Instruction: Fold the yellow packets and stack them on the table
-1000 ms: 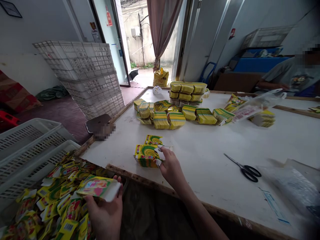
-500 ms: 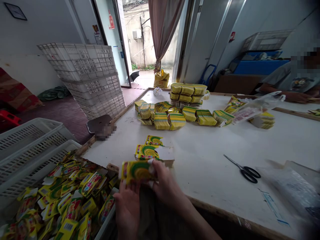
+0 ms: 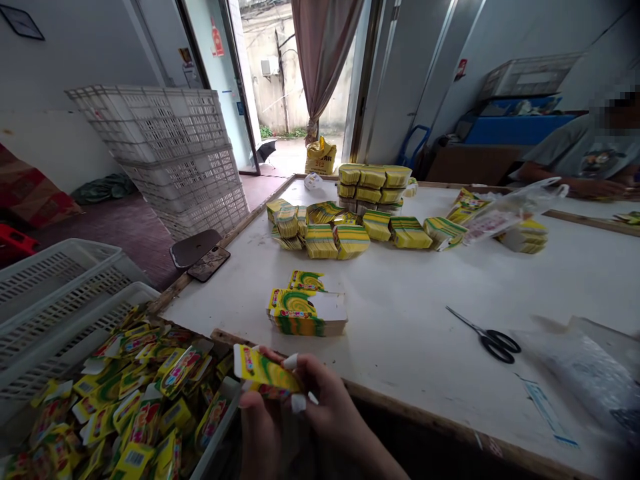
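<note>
Both my hands meet at the bottom centre, just below the table's near edge. My left hand [image 3: 263,430] and my right hand [image 3: 333,417] together pinch one flat yellow-and-green packet [image 3: 263,370], fingers closed on it; white tape covers some right fingertips. To the left, a white crate [image 3: 145,293] holds several loose packets [image 3: 135,407]. On the white table [image 3: 425,327], just beyond my hands, lies a small stack of packets [image 3: 305,312], with a single packet [image 3: 306,280] behind it.
Several bundled stacks of packets [image 3: 360,223] sit at the table's far side. Scissors [image 3: 487,337] and a clear plastic bag [image 3: 580,373] lie to the right. A phone [image 3: 203,257] rests on the left edge. White crates [image 3: 165,153] are stacked by the door. Another person [image 3: 585,150] sits far right.
My right hand left the stack on the table and joined my left hand. The packet from the crate is now held by both hands, lower and nearer me.
</note>
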### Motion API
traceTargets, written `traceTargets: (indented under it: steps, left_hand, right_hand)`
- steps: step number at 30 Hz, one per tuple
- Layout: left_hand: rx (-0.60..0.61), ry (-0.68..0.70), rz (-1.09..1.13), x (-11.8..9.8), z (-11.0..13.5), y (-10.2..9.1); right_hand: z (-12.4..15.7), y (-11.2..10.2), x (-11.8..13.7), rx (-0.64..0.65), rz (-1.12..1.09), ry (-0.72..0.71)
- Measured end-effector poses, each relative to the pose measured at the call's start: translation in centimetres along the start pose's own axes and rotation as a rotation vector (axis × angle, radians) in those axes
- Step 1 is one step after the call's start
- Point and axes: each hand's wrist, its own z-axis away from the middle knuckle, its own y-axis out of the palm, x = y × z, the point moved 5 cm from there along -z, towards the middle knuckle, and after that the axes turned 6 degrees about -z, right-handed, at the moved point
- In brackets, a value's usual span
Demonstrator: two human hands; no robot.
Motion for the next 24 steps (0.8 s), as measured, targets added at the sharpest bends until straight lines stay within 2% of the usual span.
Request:
traceTargets:
  steps: [3, 6, 8, 10, 12, 14, 16, 18, 19, 21, 23, 24]
  left_hand:
    - [-0.066, 0.008, -0.037, 1.7, 0.0, -1.5]
    - [-0.125, -0.034, -0.089, 2.6, -0.3, -2.5]
    - [-0.119, -0.026, -0.087, 1.9, -0.5, -2.7]
    - [-0.074, 0.058, -0.104, -0.1, -0.7, -2.8]
    - [0.010, 0.187, -0.196, -2.5, -0.6, -2.8]
    - [0.153, 0.263, -0.393, -4.2, -0.3, -2.4]
    - [0.322, 0.232, -0.630, -4.3, 0.2, -1.8]
    - [0.480, 0.130, -0.807, -3.1, 0.7, -1.0]
    - [0.520, 0.082, -0.862, -2.4, 0.9, -0.7]
    - [0.527, 0.042, -0.924, -1.2, 1.2, -0.2]
    - [0.461, 0.100, -0.949, -0.5, 1.5, 0.0]
    - [0.422, 0.146, -0.959, -0.2, 1.7, 0.0]
  right_hand:
    - [-0.1, -1.7, 0.6, -0.036, 0.059, -0.076]
    - [0.4, -3.2, 1.7, -0.066, 0.328, -0.168]
    - [0.8, -4.1, 2.6, -0.074, 0.469, -0.235]
    - [1.1, -4.8, 3.6, -0.055, 0.573, -0.297]
    - [1.3, -5.2, 4.5, -0.012, 0.689, -0.367]
    - [1.5, -4.8, 5.3, 0.081, 0.797, -0.425]
    - [1.9, -3.7, 5.6, 0.174, 0.856, -0.487]
    - [2.5, -2.6, 5.6, 0.228, 0.861, -0.539]
    - [2.7, -2.3, 5.5, 0.210, 0.846, -0.551]
    - [2.8, -2.7, 4.9, 0.053, 0.765, -0.521]
    - [2.7, -4.0, 3.7, -0.146, 0.595, -0.414]
    - [2.6, -4.4, 2.7, -0.193, 0.471, -0.336]
